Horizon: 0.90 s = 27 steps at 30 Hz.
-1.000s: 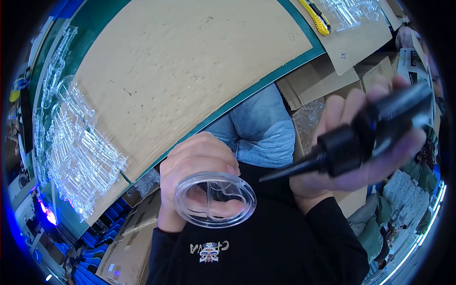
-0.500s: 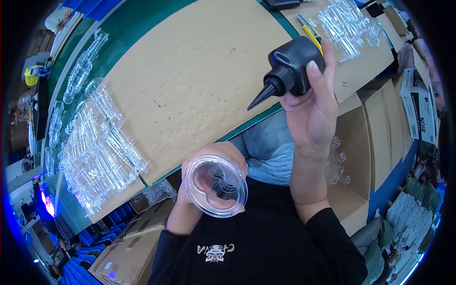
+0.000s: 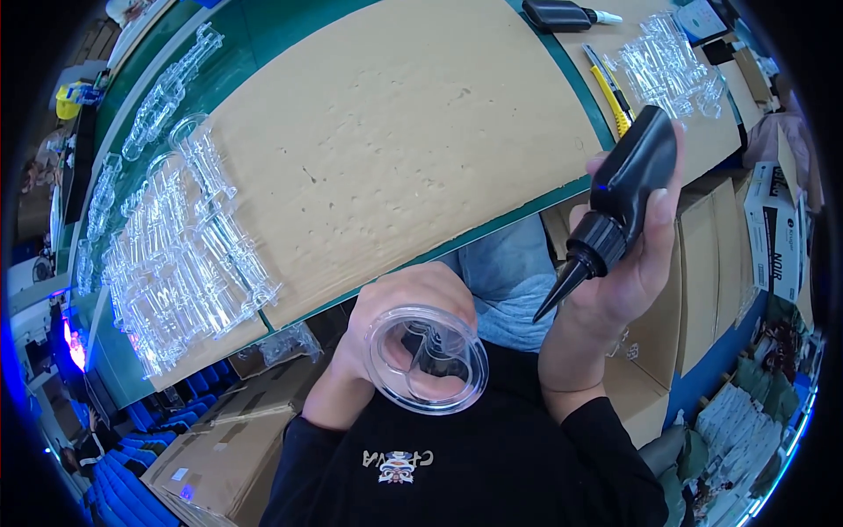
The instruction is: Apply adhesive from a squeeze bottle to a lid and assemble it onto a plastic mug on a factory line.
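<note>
My left hand is closed around a transparent round-rimmed piece, its wide circular end facing up toward me. Inner curved shapes show through the rim, while most of its body is hidden by my fingers. To the right, my right hand grips a black squeeze bottle with a long pointed nozzle. The bottle is tilted so that its tip points down and left, apart from the transparent piece.
Many transparent pieces lie bunched on the left of the cardboard-covered table; more lie at the far right. A yellow utility knife and another black bottle are nearby. Open cardboard boxes stand at right.
My right hand has come lower and rightward, turning the bottle so its nozzle points more steeply down. My left hand still holds the transparent piece, slightly further right in view. The view has shifted a little.
</note>
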Motion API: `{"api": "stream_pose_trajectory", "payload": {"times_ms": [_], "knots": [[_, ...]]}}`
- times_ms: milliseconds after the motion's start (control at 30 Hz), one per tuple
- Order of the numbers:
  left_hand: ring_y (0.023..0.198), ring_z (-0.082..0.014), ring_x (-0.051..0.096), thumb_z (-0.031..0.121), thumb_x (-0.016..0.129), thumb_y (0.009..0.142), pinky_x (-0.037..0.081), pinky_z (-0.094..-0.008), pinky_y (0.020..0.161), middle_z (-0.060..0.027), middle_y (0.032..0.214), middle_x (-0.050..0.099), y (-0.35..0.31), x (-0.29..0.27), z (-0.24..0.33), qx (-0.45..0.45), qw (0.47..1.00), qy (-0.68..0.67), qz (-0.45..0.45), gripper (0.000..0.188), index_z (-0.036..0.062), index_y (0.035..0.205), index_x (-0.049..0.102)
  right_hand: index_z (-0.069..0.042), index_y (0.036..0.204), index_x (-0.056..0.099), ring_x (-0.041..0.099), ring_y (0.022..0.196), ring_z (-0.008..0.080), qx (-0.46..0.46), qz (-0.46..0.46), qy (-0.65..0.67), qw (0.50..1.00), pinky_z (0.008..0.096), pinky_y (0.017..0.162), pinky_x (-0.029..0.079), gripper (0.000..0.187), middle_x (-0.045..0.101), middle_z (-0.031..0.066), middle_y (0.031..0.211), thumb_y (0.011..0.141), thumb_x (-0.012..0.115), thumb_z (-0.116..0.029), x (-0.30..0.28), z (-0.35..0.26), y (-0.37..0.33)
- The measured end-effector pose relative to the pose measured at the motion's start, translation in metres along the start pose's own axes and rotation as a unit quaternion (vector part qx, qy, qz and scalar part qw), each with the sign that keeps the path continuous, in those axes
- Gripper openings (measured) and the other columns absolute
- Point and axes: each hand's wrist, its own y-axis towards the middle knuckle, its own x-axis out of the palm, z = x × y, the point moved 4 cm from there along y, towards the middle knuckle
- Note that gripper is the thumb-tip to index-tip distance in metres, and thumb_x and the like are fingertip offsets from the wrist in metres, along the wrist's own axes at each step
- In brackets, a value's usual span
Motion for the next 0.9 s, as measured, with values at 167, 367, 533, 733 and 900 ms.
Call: {"api": "stream_pose_trajectory", "payload": {"times_ms": [167, 367, 533, 733, 900], "knots": [[0.070, -0.0193, 0.060, 0.014, 0.090, 0.047, 0.046, -0.0302, 0.065, -0.0024, 0.077, 0.065, 0.000, 0.001, 0.001, 0.023, 0.999, 0.037, 0.010, 0.052, 0.0100, 0.089, 0.061, -0.015, 0.151, 0.010, 0.056, 0.060, 0.0098, 0.002, 0.037, -0.031, 0.999, 0.0159, 0.041, 0.040, 0.066, 0.054, 0.0134, 0.104, 0.097, 0.049, -0.023, 0.001, -0.001, 0.000], [0.070, -0.0195, 0.059, 0.013, 0.090, 0.047, 0.047, -0.0314, 0.066, -0.0026, 0.076, 0.065, 0.002, -0.001, 0.004, 0.042, 0.995, 0.084, 0.041, 0.051, 0.0104, 0.089, 0.061, -0.015, 0.151, 0.010, 0.058, 0.065, 0.0095, -0.009, 0.045, -0.045, 0.998, 0.0128, 0.045, 0.040, 0.066, 0.052, 0.0137, 0.108, 0.098, 0.049, -0.025, 0.005, 0.000, -0.004], [0.070, -0.0205, 0.059, 0.012, 0.091, 0.046, 0.048, -0.0325, 0.067, -0.0033, 0.077, 0.065, 0.000, -0.002, 0.006, 0.048, 0.993, 0.097, 0.038, 0.053, 0.0104, 0.089, 0.061, -0.013, 0.147, 0.024, 0.056, 0.063, 0.0078, -0.036, 0.054, -0.050, 0.997, 0.0139, 0.047, 0.040, 0.054, 0.053, 0.0135, 0.109, 0.099, 0.047, -0.025, 0.002, 0.000, -0.005], [0.071, -0.0226, 0.059, 0.011, 0.091, 0.046, 0.049, -0.0355, 0.069, -0.0040, 0.078, 0.065, -0.002, -0.002, 0.004, 0.073, 0.990, 0.117, 0.017, 0.054, 0.0096, 0.090, 0.060, -0.009, 0.131, 0.049, 0.051, 0.061, 0.0087, 0.087, 0.057, 0.084, 0.991, 0.0216, 0.049, 0.042, 0.038, 0.055, 0.0154, 0.107, 0.100, 0.045, -0.030, -0.027, 0.023, 0.017], [0.073, -0.0221, 0.058, 0.010, 0.090, 0.047, 0.048, -0.0356, 0.071, -0.0060, 0.080, 0.062, 0.004, -0.012, -0.010, 0.041, 0.992, 0.118, 0.014, 0.056, 0.0083, 0.093, 0.058, -0.003, 0.123, 0.051, 0.051, 0.058, 0.0124, 0.192, 0.059, 0.269, 0.942, 0.0229, 0.046, 0.039, 0.041, 0.060, 0.0164, 0.096, 0.099, 0.046, -0.036, -0.058, 0.059, 0.079]]}}
